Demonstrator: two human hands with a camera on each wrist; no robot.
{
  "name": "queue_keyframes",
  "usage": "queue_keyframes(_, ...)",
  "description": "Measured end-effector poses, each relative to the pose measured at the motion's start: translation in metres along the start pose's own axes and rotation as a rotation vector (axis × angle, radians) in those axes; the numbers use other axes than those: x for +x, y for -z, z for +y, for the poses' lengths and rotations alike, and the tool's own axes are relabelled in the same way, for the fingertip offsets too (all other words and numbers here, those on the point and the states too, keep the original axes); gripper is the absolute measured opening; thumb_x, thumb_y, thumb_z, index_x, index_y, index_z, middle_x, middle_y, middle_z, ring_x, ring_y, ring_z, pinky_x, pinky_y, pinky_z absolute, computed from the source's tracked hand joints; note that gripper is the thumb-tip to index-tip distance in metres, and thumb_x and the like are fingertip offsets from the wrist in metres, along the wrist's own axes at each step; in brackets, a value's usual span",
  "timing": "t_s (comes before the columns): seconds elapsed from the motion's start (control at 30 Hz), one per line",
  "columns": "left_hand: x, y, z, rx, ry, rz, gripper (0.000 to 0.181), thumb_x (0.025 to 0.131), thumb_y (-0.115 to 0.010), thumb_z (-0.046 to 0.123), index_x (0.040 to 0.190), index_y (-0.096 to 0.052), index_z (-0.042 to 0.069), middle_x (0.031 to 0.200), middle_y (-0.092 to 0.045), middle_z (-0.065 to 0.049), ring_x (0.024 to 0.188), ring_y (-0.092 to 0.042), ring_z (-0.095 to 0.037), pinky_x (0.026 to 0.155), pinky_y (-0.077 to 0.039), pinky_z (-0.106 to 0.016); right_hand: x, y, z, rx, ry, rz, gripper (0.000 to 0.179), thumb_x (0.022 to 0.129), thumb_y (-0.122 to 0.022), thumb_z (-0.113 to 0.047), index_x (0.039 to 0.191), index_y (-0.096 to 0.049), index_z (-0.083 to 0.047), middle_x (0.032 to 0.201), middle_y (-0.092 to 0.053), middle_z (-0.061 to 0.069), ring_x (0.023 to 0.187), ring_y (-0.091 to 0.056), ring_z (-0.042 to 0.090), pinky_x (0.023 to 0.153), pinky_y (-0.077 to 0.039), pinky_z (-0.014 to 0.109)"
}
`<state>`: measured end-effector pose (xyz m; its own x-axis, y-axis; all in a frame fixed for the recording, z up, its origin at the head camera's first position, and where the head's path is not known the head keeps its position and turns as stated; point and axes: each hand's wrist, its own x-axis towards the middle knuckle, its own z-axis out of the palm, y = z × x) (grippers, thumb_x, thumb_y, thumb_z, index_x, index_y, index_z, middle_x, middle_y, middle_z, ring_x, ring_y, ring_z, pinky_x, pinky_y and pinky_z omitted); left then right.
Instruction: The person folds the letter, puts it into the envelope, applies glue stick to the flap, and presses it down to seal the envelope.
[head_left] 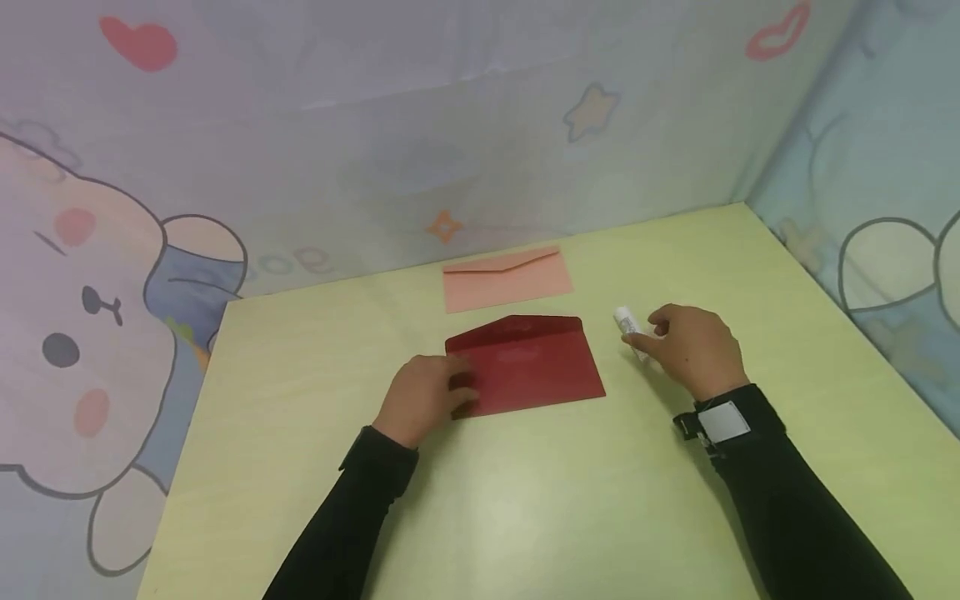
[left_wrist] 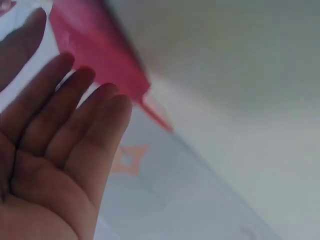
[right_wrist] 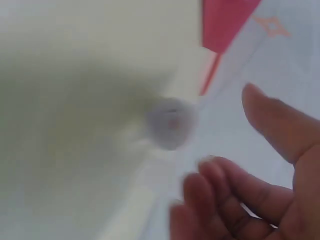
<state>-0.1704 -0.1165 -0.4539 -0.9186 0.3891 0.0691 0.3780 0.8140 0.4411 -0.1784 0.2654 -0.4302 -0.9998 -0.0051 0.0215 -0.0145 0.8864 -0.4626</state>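
Observation:
A red envelope lies on the table with its flap raised toward the far side. My left hand is at the envelope's left edge, fingers nearly straight and thumb apart in the left wrist view; whether it touches the paper I cannot tell. To the envelope's right is a small white tube, like a glue stick, its lower part partly covered by the right thumb. Around it hovers my right hand, thumb and fingers spread. The right wrist view shows the tube's round end blurred, apart from the fingers.
Behind the red envelope, a pink envelope lies near the table's back edge. The pale yellow table meets a printed cloth backdrop at the back, with more cloth on the right. A black band with a white tag circles the right wrist.

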Motion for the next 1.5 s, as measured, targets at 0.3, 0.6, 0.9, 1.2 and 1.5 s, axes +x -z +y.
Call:
queue_keyframes(0.3,0.051,0.008,0.003,0.014,0.070,-0.067,0.075,0.101,-0.090,0.022,0.165,-0.056,0.006,0.161,-0.069,-0.013,0.152,-0.065,-0.033,0.126,-0.056,-0.047,0.037,-0.030,-0.053,0.016,0.288,-0.169,0.064,0.106,-0.077,-0.018,0.162,-0.055,0.005,0.163,-0.061,0.030,0.152,-0.059,0.051,0.126,-0.051,0.064)
queue_keyframes(0.6,0.051,-0.020,0.016,0.162,-0.011,-0.061,0.067,0.099,-0.090,0.015,0.160,-0.062,0.007,0.151,-0.076,-0.013,0.142,-0.072,-0.032,0.117,-0.062,-0.046,0.037,-0.059,-0.079,-0.098,0.454,-0.214,0.070,0.097,-0.079,-0.008,0.162,-0.056,0.004,0.158,-0.066,0.026,0.148,-0.063,0.047,0.125,-0.053,0.061)
queue_keyframes(0.9,0.043,-0.028,0.013,0.235,-0.129,0.088,0.032,0.104,-0.082,0.012,0.136,-0.076,0.008,0.129,-0.084,-0.010,0.118,-0.081,-0.029,0.097,-0.070,-0.044,0.020,-0.057,-0.086,-0.165,0.541,-0.136,0.051,0.097,-0.083,-0.011,0.146,-0.071,-0.003,0.142,-0.077,0.018,0.132,-0.073,0.042,0.110,-0.062,0.060)
queue_keyframes(1.2,0.051,-0.078,-0.013,0.311,-0.251,0.163,0.025,0.108,-0.072,0.010,0.124,-0.085,0.024,0.123,-0.086,0.004,0.105,-0.083,-0.023,0.077,-0.071,-0.049,0.013,-0.073,-0.091,-0.175,0.685,-0.228,0.045,0.106,-0.068,-0.011,0.151,-0.072,-0.009,0.155,-0.074,0.010,0.141,-0.072,0.035,0.114,-0.062,0.055)
queue_keyframes(1.5,0.061,-0.096,-0.023,0.359,-0.268,0.082,0.026,0.109,-0.068,0.011,0.131,-0.080,0.018,0.133,-0.085,-0.001,0.117,-0.084,-0.022,0.088,-0.072,-0.042,0.009,-0.068,-0.092,-0.261,0.630,-0.357,0.048,0.115,-0.061,-0.020,0.159,-0.065,-0.004,0.167,-0.064,0.013,0.158,-0.059,0.035,0.128,-0.052,0.052)
